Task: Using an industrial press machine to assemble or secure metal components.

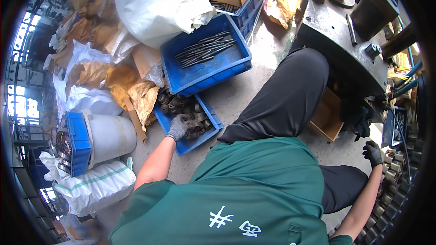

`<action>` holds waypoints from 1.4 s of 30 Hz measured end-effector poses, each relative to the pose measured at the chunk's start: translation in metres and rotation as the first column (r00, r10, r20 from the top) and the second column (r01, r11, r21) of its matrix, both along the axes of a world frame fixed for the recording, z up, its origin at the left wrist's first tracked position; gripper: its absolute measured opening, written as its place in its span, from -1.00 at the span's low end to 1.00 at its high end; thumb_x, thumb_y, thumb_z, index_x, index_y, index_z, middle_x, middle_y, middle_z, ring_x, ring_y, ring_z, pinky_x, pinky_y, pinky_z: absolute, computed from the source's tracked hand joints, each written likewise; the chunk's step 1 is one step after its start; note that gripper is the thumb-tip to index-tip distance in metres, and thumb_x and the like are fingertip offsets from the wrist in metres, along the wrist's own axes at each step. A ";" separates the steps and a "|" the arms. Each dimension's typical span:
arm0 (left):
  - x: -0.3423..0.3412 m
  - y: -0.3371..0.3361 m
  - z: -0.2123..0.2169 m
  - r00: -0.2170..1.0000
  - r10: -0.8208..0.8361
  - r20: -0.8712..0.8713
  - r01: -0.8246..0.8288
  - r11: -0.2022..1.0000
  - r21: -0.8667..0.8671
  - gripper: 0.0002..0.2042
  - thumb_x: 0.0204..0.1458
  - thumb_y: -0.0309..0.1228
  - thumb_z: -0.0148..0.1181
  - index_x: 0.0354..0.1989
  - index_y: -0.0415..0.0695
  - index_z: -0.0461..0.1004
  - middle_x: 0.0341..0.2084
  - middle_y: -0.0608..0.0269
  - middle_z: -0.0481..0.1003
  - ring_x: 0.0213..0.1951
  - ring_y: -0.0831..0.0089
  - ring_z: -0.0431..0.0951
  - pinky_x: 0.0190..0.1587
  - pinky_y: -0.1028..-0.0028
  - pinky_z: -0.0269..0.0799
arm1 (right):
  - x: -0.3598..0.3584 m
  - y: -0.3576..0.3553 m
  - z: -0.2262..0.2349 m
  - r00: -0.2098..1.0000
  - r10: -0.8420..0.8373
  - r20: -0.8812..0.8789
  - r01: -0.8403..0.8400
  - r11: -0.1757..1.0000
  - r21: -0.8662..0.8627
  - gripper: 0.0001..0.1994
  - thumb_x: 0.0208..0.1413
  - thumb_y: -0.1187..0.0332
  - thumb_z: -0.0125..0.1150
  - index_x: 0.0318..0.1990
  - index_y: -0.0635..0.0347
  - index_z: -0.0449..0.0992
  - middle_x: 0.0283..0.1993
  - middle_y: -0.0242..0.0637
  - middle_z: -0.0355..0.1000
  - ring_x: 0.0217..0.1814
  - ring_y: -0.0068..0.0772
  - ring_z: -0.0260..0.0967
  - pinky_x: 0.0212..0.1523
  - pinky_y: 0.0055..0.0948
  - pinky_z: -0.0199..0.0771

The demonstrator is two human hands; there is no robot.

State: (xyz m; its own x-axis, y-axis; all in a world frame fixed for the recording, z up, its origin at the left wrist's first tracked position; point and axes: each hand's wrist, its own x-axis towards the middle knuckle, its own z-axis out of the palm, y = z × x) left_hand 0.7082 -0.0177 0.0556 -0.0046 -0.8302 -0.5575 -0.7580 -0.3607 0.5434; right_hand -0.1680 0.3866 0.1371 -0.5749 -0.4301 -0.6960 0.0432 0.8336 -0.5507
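My left hand [177, 127], in a grey glove, reaches down into a low blue bin [210, 115] filled with dark round metal parts [196, 119]; its fingers curl over the parts, and I cannot tell whether one is gripped. My right hand [373, 152], in a black glove, hangs at the far right beside a row of metal parts [394, 172] next to the machine, fingers loosely curled with nothing seen in them. My green shirt and black trousers fill the lower middle.
A larger blue crate [190, 79] holding several thin dark rods [205, 47] lies beyond the bin. White sacks [150, 4], brown paper, a white bucket [109, 136] and cardboard boxes crowd the left. A grey metal machine [345, 41] stands at the right.
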 end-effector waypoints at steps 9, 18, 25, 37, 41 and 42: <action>-0.086 -0.053 0.136 0.705 0.113 -0.701 -0.090 0.994 0.069 -0.17 -0.13 -0.37 0.54 0.34 -0.30 0.23 -0.10 0.12 0.53 -0.07 0.35 0.58 0.05 0.41 0.54 | -0.007 -0.002 0.002 0.989 0.087 -0.119 -0.089 0.996 -0.008 -0.67 0.06 0.39 0.16 0.00 0.23 0.48 -0.38 -0.28 0.48 -0.56 -0.41 0.43 -0.57 -0.45 0.37; -0.353 -0.079 0.275 0.525 -0.695 -0.491 0.154 0.645 -0.749 -0.53 0.05 -0.70 0.28 0.17 -0.21 0.38 -0.18 0.20 0.57 -0.13 0.46 0.59 0.01 0.45 0.53 | 0.064 -0.115 0.081 0.809 0.139 -0.571 -0.383 0.862 -0.333 -0.75 0.19 0.30 0.26 -0.05 0.23 0.60 -0.14 -0.20 0.56 -0.03 -0.33 0.51 0.04 -0.35 0.50; -0.602 0.002 0.305 0.015 -0.757 -0.653 0.463 0.584 -0.667 -0.40 0.07 -0.73 0.20 0.32 -0.13 0.27 -0.22 0.26 0.51 -0.17 0.53 0.54 -0.13 0.54 0.51 | 0.082 -0.116 0.034 0.378 0.105 -0.920 -0.367 0.929 -0.044 -0.65 -0.07 0.39 0.23 -0.05 0.05 0.60 0.08 -0.14 0.49 0.15 0.02 0.38 0.24 -0.04 0.34; -0.700 0.056 0.165 0.295 -0.787 -0.541 0.562 0.602 -0.568 -0.49 -0.01 -0.46 0.36 0.16 -0.24 0.41 -0.08 -0.07 0.60 -0.02 0.24 0.63 0.08 0.34 0.51 | 0.082 -0.155 0.018 0.292 0.499 -0.816 -0.473 0.817 0.330 -0.31 -0.05 0.02 0.36 0.31 -0.12 0.41 0.45 -0.20 0.21 0.52 0.06 0.01 0.48 0.22 -0.08; -0.704 0.056 0.176 0.320 -0.760 -0.566 0.563 0.633 -0.532 -0.51 -0.01 -0.43 0.36 0.15 -0.20 0.43 -0.09 -0.10 0.60 -0.02 0.18 0.64 0.09 0.30 0.51 | 0.071 -0.163 0.000 0.269 0.559 -0.785 -0.474 0.786 0.397 -0.48 -0.01 0.05 0.32 0.12 0.00 0.53 0.31 -0.22 0.37 0.45 -0.01 0.14 0.45 0.17 -0.03; -0.704 0.057 0.177 0.320 -0.758 -0.568 0.566 0.634 -0.527 -0.51 -0.01 -0.43 0.36 0.15 -0.20 0.43 -0.09 -0.10 0.60 -0.02 0.18 0.64 0.09 0.30 0.51 | 0.068 -0.160 -0.002 0.272 0.561 -0.782 -0.473 0.785 0.399 -0.48 -0.01 0.05 0.32 0.12 0.00 0.53 0.31 -0.22 0.37 0.45 -0.01 0.14 0.45 0.17 -0.03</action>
State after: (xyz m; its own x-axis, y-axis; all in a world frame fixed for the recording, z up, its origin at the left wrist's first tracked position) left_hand 0.0046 0.0397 0.2327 -0.8947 -0.4380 0.0879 -0.0339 0.2628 0.9643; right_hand -0.0999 0.2266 0.1351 -0.5360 -0.8424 -0.0561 -0.8442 0.5349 0.0346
